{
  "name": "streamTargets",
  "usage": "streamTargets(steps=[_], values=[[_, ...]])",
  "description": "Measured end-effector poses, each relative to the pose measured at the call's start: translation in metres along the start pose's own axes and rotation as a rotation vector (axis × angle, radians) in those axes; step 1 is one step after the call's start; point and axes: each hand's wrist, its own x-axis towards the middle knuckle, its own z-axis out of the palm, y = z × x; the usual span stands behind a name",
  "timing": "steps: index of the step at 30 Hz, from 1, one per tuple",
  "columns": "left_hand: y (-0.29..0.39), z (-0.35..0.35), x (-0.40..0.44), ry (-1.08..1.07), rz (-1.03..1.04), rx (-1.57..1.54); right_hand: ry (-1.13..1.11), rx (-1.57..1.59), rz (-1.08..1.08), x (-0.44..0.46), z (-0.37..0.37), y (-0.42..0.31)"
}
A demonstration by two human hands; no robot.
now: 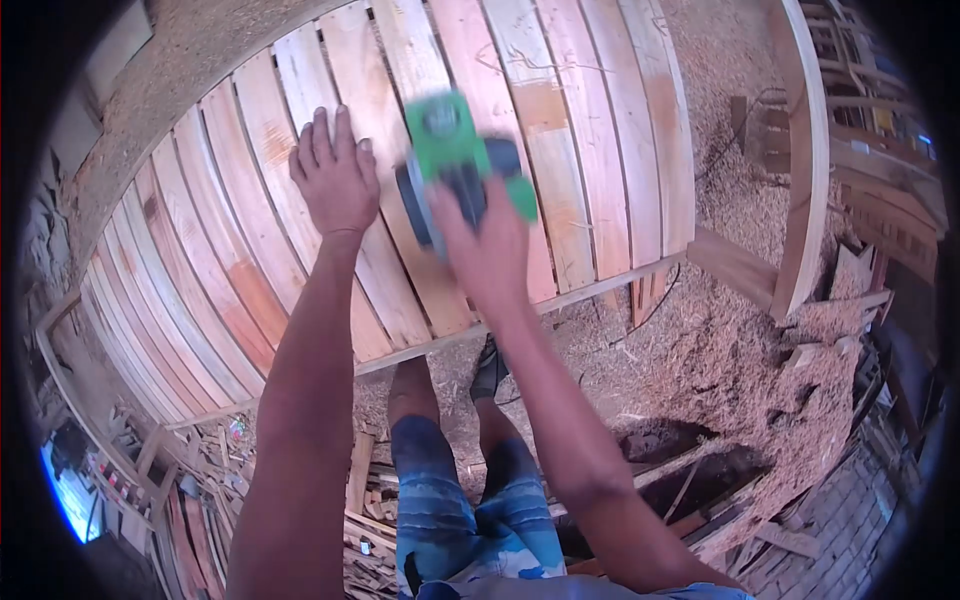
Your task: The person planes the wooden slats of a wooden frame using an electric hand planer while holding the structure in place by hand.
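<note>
Slatted wooden boards (pixel 470 90) form a wide panel in front of me, with narrow gaps between the pale and pinkish slats. My right hand (pixel 490 245) is wrapped around the handle of a green and black power sander (pixel 445 135), which rests on the slats near the middle. Motion blurs the sander, so its finer details cannot be made out. To its left, my left hand (pixel 335 180) lies flat on the boards with the fingers stretched out and nothing in them.
A wooden frame (pixel 795 160) stands upright to the right of the panel. Wood shavings (pixel 770 390) are heaped at the lower right. Scrap wood pieces (pixel 375 500) lie about below the panel. A dark cord (pixel 650 310) trails near its front right corner.
</note>
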Motion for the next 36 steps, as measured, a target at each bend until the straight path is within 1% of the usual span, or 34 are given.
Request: streamTargets(steps=[1, 2, 3, 5, 8, 13, 17, 20, 24, 28, 30, 31, 33, 35, 36], values=[[0.000, 0.000, 0.000, 0.009, 0.006, 0.000, 0.000, -0.055, 0.022, -0.039, -0.014, 0.021], [0.001, 0.000, -0.001, 0.011, 0.010, -0.009, -0.057, 0.072, 0.200, -0.080, -0.032, 0.025], [0.001, 0.002, 0.000, 0.020, 0.016, -0.015, 0.059, -0.041, 0.011, -0.115, -0.035, 0.068], [0.002, 0.001, -0.001, 0.022, 0.036, -0.012, 0.055, -0.088, 0.070, -0.175, -0.055, 0.107], [0.006, -0.002, -0.001, 0.036, 0.057, -0.041, 0.002, -0.119, 0.115, -0.199, -0.070, 0.120], [0.010, -0.004, 0.002, -0.008, 0.064, -0.018, 0.059, -0.112, 0.012, -0.133, -0.045, 0.092], [0.009, -0.006, 0.005, -0.050, 0.060, -0.025, 0.124, -0.172, -0.045, -0.053, -0.014, 0.042], [0.012, -0.009, 0.009, -0.079, 0.036, -0.046, 0.155, -0.184, -0.132, 0.001, 0.006, 0.017], [0.009, -0.006, 0.013, -0.129, 0.017, -0.045, 0.137, -0.157, -0.081, 0.058, 0.024, -0.020], [0.004, -0.003, 0.009, -0.113, 0.101, -0.013, 0.009, -0.137, 0.024, 0.121, 0.033, -0.069], [-0.001, 0.004, 0.005, -0.136, 0.084, -0.035, 0.044, -0.082, -0.141, 0.163, 0.043, -0.082], [-0.002, 0.006, 0.006, -0.134, 0.095, -0.035, 0.068, -0.069, -0.155, 0.178, 0.049, -0.088], [0.000, 0.002, 0.004, -0.124, 0.092, -0.041, 0.105, -0.039, -0.189, 0.194, 0.058, -0.099], [0.004, 0.000, 0.005, -0.111, 0.083, -0.071, 0.130, -0.066, -0.152, 0.175, 0.052, -0.091], [0.004, 0.003, 0.007, -0.072, 0.113, -0.076, 0.140, -0.087, -0.123, 0.158, 0.046, -0.084]])
